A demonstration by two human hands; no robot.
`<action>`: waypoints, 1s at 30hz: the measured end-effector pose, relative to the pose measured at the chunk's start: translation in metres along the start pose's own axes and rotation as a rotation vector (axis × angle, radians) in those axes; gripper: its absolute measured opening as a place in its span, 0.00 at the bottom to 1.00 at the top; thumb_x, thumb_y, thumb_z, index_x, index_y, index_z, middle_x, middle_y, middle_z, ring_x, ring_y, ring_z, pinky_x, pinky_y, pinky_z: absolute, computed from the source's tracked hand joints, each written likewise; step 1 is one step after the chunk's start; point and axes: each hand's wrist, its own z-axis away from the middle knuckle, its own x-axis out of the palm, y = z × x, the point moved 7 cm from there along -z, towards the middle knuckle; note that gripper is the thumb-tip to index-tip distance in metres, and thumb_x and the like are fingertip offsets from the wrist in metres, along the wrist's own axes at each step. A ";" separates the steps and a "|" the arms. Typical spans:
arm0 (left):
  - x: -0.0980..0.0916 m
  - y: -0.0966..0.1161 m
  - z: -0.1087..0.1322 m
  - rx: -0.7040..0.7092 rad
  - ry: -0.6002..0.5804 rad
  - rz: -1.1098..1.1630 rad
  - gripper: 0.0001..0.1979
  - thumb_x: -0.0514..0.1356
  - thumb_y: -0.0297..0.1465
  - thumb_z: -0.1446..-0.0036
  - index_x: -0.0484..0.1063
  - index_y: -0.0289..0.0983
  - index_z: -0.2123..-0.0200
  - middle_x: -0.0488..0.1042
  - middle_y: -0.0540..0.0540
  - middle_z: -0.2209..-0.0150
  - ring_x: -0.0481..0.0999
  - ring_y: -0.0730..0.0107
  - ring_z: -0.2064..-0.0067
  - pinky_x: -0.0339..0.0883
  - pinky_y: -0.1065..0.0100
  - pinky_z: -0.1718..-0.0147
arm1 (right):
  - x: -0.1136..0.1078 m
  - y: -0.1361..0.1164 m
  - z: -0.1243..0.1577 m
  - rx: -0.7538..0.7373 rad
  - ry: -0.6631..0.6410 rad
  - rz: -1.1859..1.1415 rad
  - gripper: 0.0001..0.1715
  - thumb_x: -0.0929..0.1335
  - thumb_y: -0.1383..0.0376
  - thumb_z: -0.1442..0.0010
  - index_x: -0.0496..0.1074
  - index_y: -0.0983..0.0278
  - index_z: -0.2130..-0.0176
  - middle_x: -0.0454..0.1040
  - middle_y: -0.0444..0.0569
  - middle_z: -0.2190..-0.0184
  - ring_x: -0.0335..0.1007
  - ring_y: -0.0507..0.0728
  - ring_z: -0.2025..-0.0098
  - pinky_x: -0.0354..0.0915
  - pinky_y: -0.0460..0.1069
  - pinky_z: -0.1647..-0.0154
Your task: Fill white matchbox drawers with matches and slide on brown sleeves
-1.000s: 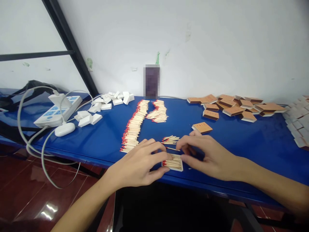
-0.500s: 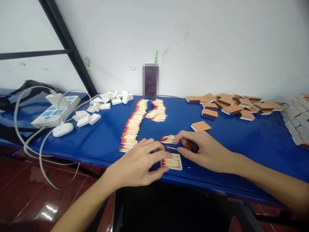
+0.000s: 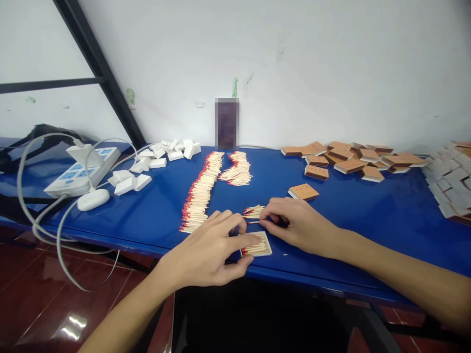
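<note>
Cardboard tray [image 3: 269, 245]: white, shallow and rectangular. It lies flat near the front edge of the table [image 3: 368, 215], between the two hands, and holds a level layer of matches with red heads toward the left.
Left hand [image 3: 206, 252]: palm down, forearm coming in over the table edge. The thumb is on the near side of the tray and the forefinger [image 3: 246, 240] lies across its far left part, so the fingers are closed on the tray.
Right hand [image 3: 298, 224]: palm down, resting on the table just right of and behind the tray. Thumb and forefinger tips are pinched on the bare end of the loose match [image 3: 253, 222].
Loose match: thin pale wooden stick with its red head pointing left, just behind the tray.
Small heap [image 3: 253, 212]: a few untidy matches just behind the loose match.
Long row [image 3: 200, 193]: matches packed side by side, red heads left, running away toward the wall.
Single sleeve [image 3: 303, 191]: flat orange-brown card, behind the right hand.
Table surface: smooth, glossy blue.
</note>
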 end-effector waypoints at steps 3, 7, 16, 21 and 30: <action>0.000 -0.001 0.000 -0.004 0.002 0.009 0.13 0.56 0.32 0.35 0.73 0.43 0.49 0.67 0.44 0.57 0.67 0.63 0.57 0.61 0.60 0.56 | 0.000 0.000 -0.003 -0.027 0.034 0.007 0.07 0.66 0.69 0.37 0.72 0.64 0.67 0.67 0.42 0.75 0.62 0.50 0.74 0.57 0.47 0.69; 0.000 -0.001 0.000 -0.013 0.017 0.029 0.12 0.57 0.31 0.36 0.73 0.41 0.51 0.67 0.44 0.57 0.68 0.64 0.59 0.62 0.62 0.57 | -0.001 0.000 -0.004 -0.037 0.058 0.009 0.06 0.66 0.69 0.37 0.73 0.64 0.65 0.67 0.42 0.75 0.62 0.50 0.74 0.57 0.47 0.67; -0.003 -0.001 0.000 -0.001 0.067 0.015 0.11 0.58 0.32 0.36 0.73 0.40 0.51 0.70 0.45 0.57 0.69 0.62 0.56 0.64 0.60 0.55 | 0.001 0.002 -0.004 -0.035 0.051 -0.008 0.08 0.66 0.68 0.36 0.74 0.63 0.67 0.67 0.42 0.77 0.62 0.50 0.75 0.56 0.48 0.67; -0.004 0.000 0.000 0.007 0.099 0.012 0.10 0.58 0.31 0.37 0.73 0.39 0.52 0.71 0.45 0.56 0.70 0.59 0.49 0.63 0.57 0.48 | 0.002 0.001 -0.004 -0.023 0.049 -0.004 0.08 0.66 0.69 0.37 0.73 0.63 0.68 0.65 0.41 0.78 0.61 0.50 0.75 0.55 0.47 0.68; 0.000 0.000 0.000 0.007 0.048 0.055 0.09 0.56 0.30 0.34 0.72 0.40 0.52 0.70 0.44 0.52 0.72 0.62 0.47 0.65 0.61 0.46 | 0.006 0.007 -0.005 0.011 0.054 -0.030 0.05 0.66 0.67 0.38 0.73 0.63 0.66 0.66 0.39 0.79 0.60 0.49 0.76 0.57 0.47 0.68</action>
